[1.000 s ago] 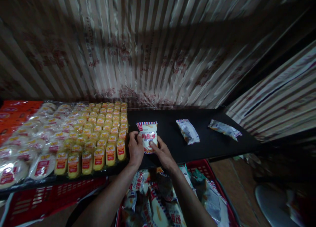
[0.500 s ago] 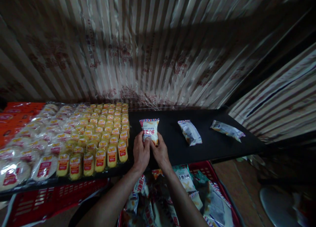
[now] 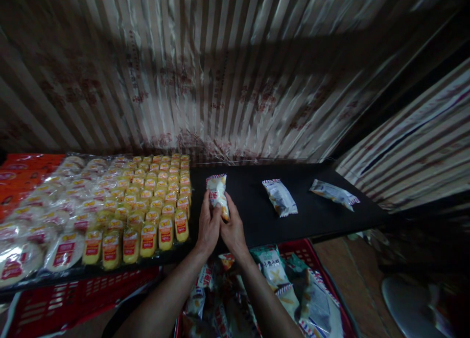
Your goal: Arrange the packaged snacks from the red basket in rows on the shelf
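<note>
Between my two hands is a snack bag, white with a striped top edge and red lettering. My left hand is closed on its left side, the thumb across the front. My right hand grips its lower right side. The bag stands upright over the black shelf, turned so that its right side faces me; whether its base touches the shelf is hidden. To the right, a second snack bag and a third snack bag lie flat on the shelf.
Rows of yellow packaged cakes and round white wrapped cakes fill the shelf's left part, with orange boxes at the far left. Below my forearms, a red basket holds several snack bags. A striped curtain hangs behind.
The snack bag in my hands has turned, its lettered front swinging left, and has shifted slightly left. Both hands keep hold of it. The other two bags stay on the shelf.
</note>
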The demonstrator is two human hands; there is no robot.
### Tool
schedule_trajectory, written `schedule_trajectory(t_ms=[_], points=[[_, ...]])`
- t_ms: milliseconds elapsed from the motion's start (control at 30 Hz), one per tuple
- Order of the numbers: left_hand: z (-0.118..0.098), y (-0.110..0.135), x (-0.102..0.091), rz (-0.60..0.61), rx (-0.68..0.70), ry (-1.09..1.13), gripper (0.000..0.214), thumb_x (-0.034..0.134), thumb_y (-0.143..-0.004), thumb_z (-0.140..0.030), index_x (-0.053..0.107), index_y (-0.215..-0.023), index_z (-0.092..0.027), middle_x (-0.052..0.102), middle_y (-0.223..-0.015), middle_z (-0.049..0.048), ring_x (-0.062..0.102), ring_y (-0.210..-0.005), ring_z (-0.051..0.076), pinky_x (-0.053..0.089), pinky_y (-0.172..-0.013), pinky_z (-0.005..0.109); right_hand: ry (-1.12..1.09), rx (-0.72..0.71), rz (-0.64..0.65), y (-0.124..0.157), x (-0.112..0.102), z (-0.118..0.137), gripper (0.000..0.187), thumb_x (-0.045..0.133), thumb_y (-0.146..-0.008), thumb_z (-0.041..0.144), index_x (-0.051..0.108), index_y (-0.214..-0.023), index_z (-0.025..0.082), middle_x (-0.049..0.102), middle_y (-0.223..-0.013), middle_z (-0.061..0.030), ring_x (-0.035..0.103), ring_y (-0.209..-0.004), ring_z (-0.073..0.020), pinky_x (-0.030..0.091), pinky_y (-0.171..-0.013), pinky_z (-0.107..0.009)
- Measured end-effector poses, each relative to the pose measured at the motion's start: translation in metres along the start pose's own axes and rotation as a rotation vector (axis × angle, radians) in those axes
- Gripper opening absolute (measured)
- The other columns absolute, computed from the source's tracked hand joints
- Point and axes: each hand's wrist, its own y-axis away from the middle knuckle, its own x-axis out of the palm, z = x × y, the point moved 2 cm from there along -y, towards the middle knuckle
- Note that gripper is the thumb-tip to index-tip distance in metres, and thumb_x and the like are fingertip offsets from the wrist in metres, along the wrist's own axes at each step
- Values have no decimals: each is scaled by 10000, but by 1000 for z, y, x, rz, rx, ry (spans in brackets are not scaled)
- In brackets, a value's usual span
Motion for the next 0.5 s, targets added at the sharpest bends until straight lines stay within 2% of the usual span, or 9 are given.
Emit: schedule_trajectory(t_ms=[133,267,367,500], points=[[0,-1,0,-13,-27,74,594,474,-865,-376,303,-1409,-209,317,-1503,80,291,-1377,202,239,-1125,331,63,2,8,7,1,8,605,507,-820,310,374,-1394,172,495,-1367,-127,487,-1240,-244,403,-1029,-415],[-3,2,0,39,-97,209,607,563,-821,-370,347,-1370,-228,452,-1413,85,436,-1281,219,346,-1055,339,165,36,-73,20,2,6,641,520,-803,304,348,-1399,139,518,-1333,-156,514,-1192,-272,432,-982,-446],[-5,6,0,64,-173,333,568,596,-801,-366,402,-1320,-240,559,-1299,65,533,-1171,199,396,-994,311,236,-64,-94,29,3,7,608,514,-797,252,380,-1377,131,531,-1309,-154,494,-1188,-265,418,-991,-449],[-2,9,-2,70,-277,483,471,644,-760,-364,517,-1192,-224,649,-1133,37,604,-1029,174,436,-914,279,316,-204,-65,37,0,12,592,480,-786,165,398,-1373,171,478,-1378,-121,416,-1256,-256,364,-1029,-477]])
